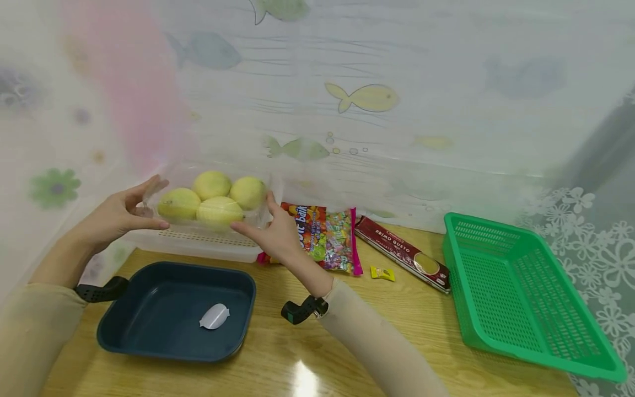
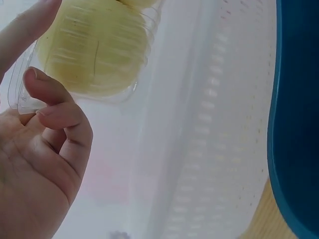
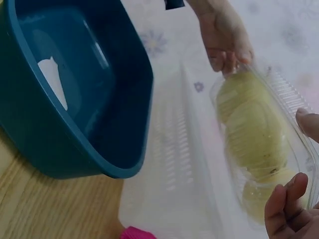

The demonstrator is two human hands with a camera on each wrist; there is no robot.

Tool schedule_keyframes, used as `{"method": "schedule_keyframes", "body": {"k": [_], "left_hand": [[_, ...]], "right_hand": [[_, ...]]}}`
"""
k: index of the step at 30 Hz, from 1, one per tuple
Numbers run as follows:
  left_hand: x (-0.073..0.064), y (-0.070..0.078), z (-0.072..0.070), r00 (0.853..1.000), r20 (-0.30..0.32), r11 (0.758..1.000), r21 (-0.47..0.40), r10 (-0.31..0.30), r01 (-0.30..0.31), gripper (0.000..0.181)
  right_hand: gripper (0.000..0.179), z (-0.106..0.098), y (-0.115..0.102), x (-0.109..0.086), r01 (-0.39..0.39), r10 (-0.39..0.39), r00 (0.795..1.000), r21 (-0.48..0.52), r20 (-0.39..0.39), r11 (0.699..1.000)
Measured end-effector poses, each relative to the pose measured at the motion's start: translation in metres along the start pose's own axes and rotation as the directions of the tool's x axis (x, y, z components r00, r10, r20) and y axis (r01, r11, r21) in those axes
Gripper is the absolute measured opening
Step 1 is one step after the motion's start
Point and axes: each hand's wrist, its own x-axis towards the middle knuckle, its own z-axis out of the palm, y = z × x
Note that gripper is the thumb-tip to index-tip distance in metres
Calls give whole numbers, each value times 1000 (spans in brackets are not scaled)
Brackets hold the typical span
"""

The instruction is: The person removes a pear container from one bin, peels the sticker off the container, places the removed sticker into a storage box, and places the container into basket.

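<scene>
A clear plastic box [image 1: 254, 219] of yellow-green fruits [image 1: 212, 184] is held up over a white perforated basket [image 1: 198, 247] at the back left. My left hand [image 1: 116, 214] grips its left end, and my right hand [image 1: 276, 229] grips the right end. In the left wrist view, curled fingers of the left hand [image 2: 45, 154] hold the box's edge. From the right wrist, the box looks tilted, with the thumb and fingers of the right hand [image 3: 291, 209] on its near end. Much of the basket's inside is hidden behind the box.
In front of the basket stands a dark blue basin [image 1: 159, 314] with a small white oval piece [image 1: 215, 317] inside. Rightward lie candy bags [image 1: 339, 242], a small yellow wrapped candy [image 1: 382, 273] and a red spaghetti pack [image 1: 397, 251]. A green basket [image 1: 501, 309] stands at the right.
</scene>
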Motion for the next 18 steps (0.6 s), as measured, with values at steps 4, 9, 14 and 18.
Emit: {"method": "schedule_keyframes", "body": {"k": [4, 9, 14, 18], "left_hand": [[7, -6, -4, 1000, 13, 1000, -12, -15, 15, 103], [12, -14, -9, 998, 45, 996, -86, -32, 36, 102], [11, -25, -9, 999, 34, 999, -17, -40, 40, 100], [13, -31, -9, 998, 39, 999, -14, -41, 41, 100]], "right_hand": [[104, 6, 2, 8, -13, 14, 1000, 29, -18, 999], [105, 15, 4, 17, -40, 43, 998, 66, -43, 997], [106, 23, 9, 21, -44, 49, 997, 90, -52, 995], [105, 29, 8, 24, -70, 75, 995, 85, -59, 994]]}}
